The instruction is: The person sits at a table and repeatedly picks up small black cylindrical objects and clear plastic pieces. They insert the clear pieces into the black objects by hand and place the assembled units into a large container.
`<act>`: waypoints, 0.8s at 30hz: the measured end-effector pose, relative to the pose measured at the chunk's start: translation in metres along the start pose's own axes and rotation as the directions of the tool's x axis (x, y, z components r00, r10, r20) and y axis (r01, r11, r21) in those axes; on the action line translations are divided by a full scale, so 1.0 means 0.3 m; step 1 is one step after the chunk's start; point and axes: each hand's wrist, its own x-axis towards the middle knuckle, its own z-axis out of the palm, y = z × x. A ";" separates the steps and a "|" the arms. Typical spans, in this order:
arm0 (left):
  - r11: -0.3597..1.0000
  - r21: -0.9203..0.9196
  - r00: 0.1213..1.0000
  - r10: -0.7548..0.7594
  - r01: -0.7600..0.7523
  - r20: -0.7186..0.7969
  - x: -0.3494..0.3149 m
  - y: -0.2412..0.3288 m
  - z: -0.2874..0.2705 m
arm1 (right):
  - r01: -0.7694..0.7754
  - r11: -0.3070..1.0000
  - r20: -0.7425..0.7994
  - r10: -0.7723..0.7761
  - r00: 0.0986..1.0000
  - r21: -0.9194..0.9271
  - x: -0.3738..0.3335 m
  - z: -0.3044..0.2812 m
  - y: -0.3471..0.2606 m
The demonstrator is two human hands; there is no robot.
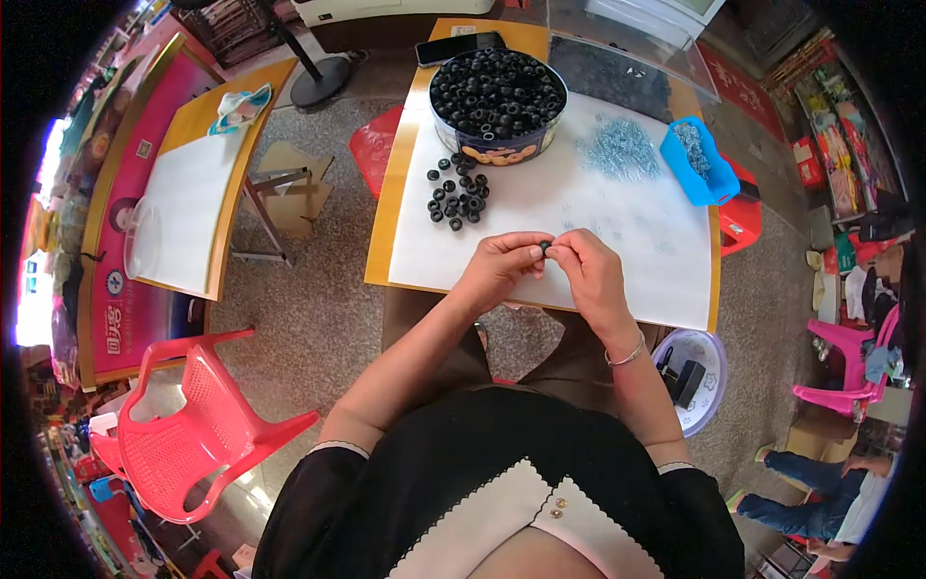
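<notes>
Your left hand (492, 270) and right hand (592, 274) both pinch one small black piece (547, 247) above the worktop's (382, 249) near side. Keep your left fingertips firm and your right ones gentle, so it doesn't slip.

Fingertips (533, 253) cover most of a bead (546, 247)

Between the left hand (494, 270) and right hand (592, 272), anything else pinched cannot be made out. In the tub (506, 151), top beads (497, 92) bury those below. The clear bits (622, 150) are too small to identify. The picture's edge cuts off 1 bystander (815, 492); shelf goods (60, 328) at far left blur.
</notes>
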 end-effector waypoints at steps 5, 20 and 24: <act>0.999 0.004 0.999 -0.040 0.040 0.003 -0.014 0.015 0.009 | -0.073 0.997 0.011 0.073 0.997 0.006 0.000 0.007 0.007; 0.996 -0.079 0.999 -0.031 0.031 0.012 0.009 0.006 -0.004 | 0.205 0.956 -0.115 -0.233 0.966 -0.209 0.621 -0.122 0.165; 0.992 -0.122 0.999 -0.040 0.042 0.020 0.002 0.011 -0.005 | 0.207 0.878 0.035 -0.213 0.976 -0.432 0.784 -0.068 0.144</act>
